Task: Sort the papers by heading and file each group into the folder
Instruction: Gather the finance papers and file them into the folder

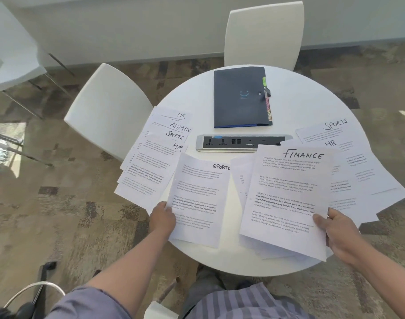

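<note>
My left hand [162, 218] pinches the lower left edge of a sheet headed SPORTS [198, 199], lifted over the near side of the round white table [197, 97]. My right hand [339, 231] grips a small stack topped by a sheet headed FINANCE [286, 194] by its lower right edge. A fanned pile at the left [150, 157] shows the headings HR, ADMIN, SPORTS and HR. More sheets headed SPORTS and HR [358, 162] spread at the right. A closed dark folder [240, 97] with coloured tabs lies at the far side.
A power socket strip [243, 142] is set into the table's middle, between the folder and the papers. White chairs stand at the left [107, 111] and at the back [263, 35]. Patterned carpet surrounds the table.
</note>
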### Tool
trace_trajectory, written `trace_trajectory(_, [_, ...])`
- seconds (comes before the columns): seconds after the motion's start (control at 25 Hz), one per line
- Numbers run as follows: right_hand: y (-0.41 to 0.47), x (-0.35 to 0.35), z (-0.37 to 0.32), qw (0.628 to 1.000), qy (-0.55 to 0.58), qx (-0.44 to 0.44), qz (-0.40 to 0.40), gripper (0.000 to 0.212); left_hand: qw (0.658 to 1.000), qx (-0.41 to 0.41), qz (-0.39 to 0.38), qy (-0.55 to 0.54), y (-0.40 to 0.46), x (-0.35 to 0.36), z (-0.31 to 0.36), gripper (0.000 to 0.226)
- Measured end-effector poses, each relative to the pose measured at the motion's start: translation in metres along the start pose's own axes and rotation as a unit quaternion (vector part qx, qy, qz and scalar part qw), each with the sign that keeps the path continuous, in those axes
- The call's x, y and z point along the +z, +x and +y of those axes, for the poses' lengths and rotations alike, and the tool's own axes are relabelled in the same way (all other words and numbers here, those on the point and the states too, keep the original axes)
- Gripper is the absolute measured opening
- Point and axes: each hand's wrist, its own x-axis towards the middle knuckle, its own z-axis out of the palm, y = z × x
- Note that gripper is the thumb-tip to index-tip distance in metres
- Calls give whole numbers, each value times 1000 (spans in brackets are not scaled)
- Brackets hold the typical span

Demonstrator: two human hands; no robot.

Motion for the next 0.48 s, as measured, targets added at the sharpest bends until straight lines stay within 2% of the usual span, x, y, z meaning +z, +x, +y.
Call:
trace_trajectory(0.24, [-1,28,-7,1000,-18,2,-9,18,1000,0,26,-4,39,-49,-18,25])
trace_trajectory(0.48, [-4,56,-16,1000,-18,2,-2,18,997,19,28,69,92,-103,-20,21])
